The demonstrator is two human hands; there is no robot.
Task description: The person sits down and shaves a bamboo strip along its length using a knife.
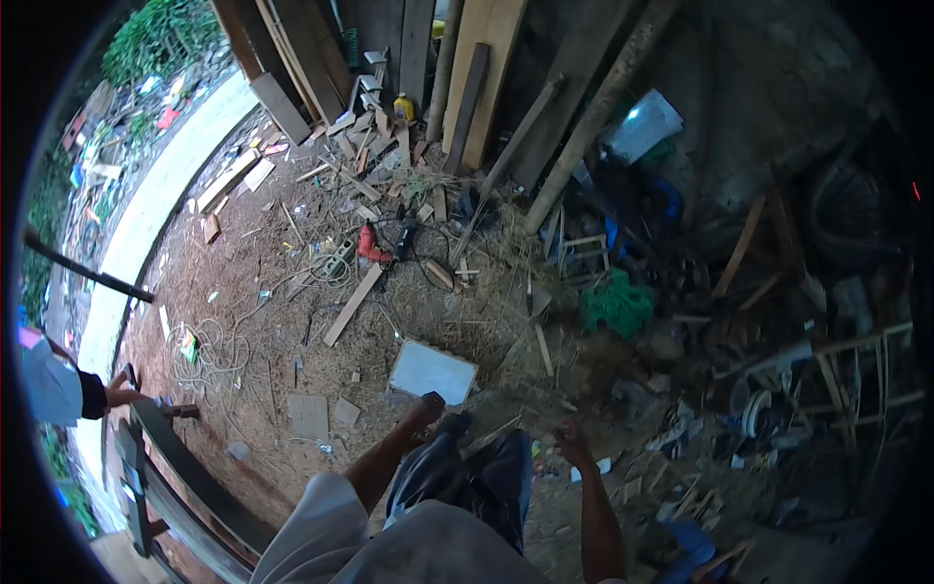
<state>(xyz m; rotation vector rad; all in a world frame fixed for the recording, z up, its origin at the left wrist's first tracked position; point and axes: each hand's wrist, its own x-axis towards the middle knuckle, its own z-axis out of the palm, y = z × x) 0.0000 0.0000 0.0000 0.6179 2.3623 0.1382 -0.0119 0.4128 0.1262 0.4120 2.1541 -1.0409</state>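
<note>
A white rectangular panel (434, 372) with a thin wooden-looking border lies in front of my legs. My left hand (425, 407) is at its near edge, fingers curled in against that edge and mostly hidden from above. Off to the right of my knees, my right hand (572, 443) hangs over the littered ground with its fingers apart and nothing in them. Beyond the panel are a narrow wooden strip (352, 306) and a red power drill (371, 245) with a coiled cord.
Planks and poles (486, 88) lean on the back wall above wood scraps. A green plastic bag (617, 304) lies right of centre, before a dark heap of debris. Loose rope (209, 355) spreads at left. A wooden bench (185, 487) and another person (53, 384) are at the left edge.
</note>
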